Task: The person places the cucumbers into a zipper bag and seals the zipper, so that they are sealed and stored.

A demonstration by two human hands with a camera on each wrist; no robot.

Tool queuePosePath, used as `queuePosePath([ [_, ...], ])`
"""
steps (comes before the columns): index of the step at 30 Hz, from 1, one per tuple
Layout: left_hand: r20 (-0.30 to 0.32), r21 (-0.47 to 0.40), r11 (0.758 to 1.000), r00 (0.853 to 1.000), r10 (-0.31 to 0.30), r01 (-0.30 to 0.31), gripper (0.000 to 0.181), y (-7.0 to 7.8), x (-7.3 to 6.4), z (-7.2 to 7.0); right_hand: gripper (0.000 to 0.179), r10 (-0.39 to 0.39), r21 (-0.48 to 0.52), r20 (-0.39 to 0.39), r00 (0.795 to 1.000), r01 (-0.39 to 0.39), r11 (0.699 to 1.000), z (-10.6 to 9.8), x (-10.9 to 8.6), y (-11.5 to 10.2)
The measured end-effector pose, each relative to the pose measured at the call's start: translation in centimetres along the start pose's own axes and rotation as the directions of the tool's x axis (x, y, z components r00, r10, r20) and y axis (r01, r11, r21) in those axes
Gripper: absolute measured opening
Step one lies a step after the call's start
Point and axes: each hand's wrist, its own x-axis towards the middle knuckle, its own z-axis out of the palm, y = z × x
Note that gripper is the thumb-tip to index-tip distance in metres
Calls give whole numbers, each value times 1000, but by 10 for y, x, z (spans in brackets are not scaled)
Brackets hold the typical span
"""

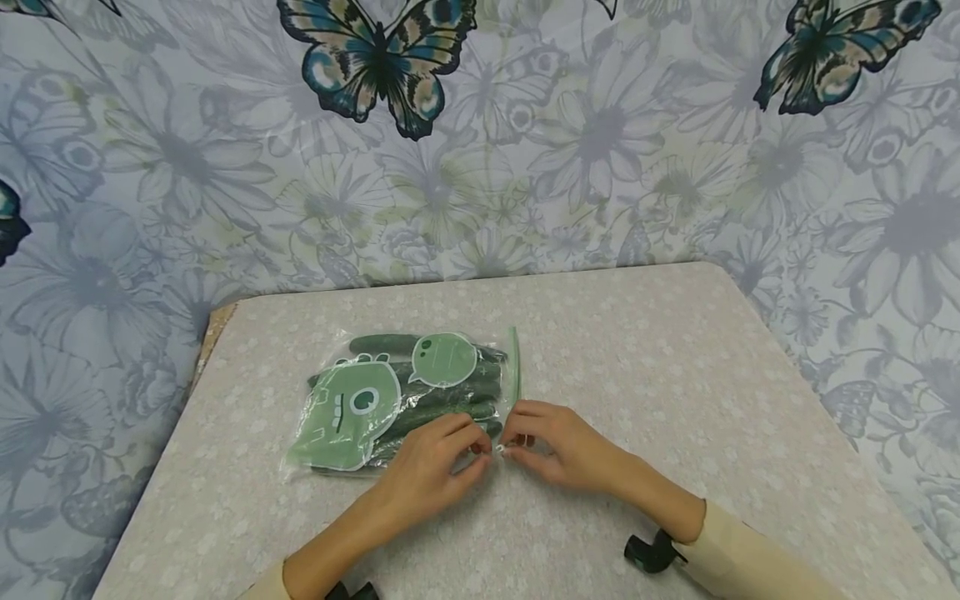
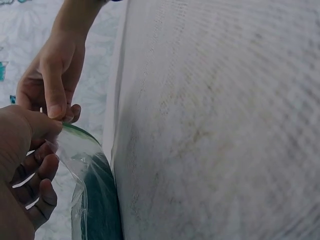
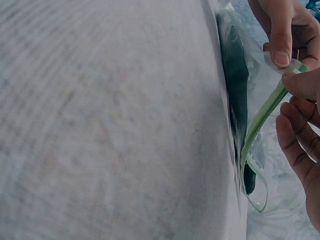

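A clear zip bag (image 1: pixel 341 421) with a green one-eyed monster print lies on the table, several dark green cucumbers (image 1: pixel 385 343) inside it. Its green zip strip (image 1: pixel 516 367) runs along the right end, and its near part lifts off the table in the right wrist view. My left hand (image 1: pixel 438 462) pinches the bag's near right corner between thumb and forefinger. Close beside it, my right hand (image 1: pixel 562 446) pinches the end of the strip (image 3: pixel 265 107). In the left wrist view the two hands' fingertips almost meet at that corner.
A pale floral cloth covers the table (image 1: pixel 675 350). Behind it hangs a butterfly-and-flower patterned backdrop (image 1: pixel 600 142). A brown edge (image 1: pixel 215 337) shows at the table's far left corner. A black wrist device (image 1: pixel 651 552) sits by the right sleeve.
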Motion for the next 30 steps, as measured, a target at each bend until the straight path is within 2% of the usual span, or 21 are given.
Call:
queuePosePath([
  [5, -26, -12, 1000, 999, 20, -20, 21, 0, 2, 0, 4, 1, -5, 4, 1000, -1, 1000, 0, 2, 1],
  [16, -85, -3, 998, 995, 54, -55, 18, -1, 6, -1, 9, -34, -183, 28, 999, 38, 982, -5, 10, 2],
  [25, -112, -8, 999, 993, 37, -38, 18, -2, 7, -2, 17, -45, -302, 34, 998, 53, 952, -5, 9, 13],
  [30, -115, -23, 999, 993, 24, -27, 18, -3, 7, -3, 19, -22, -374, 57, 998, 42, 926, -8, 8, 19],
])
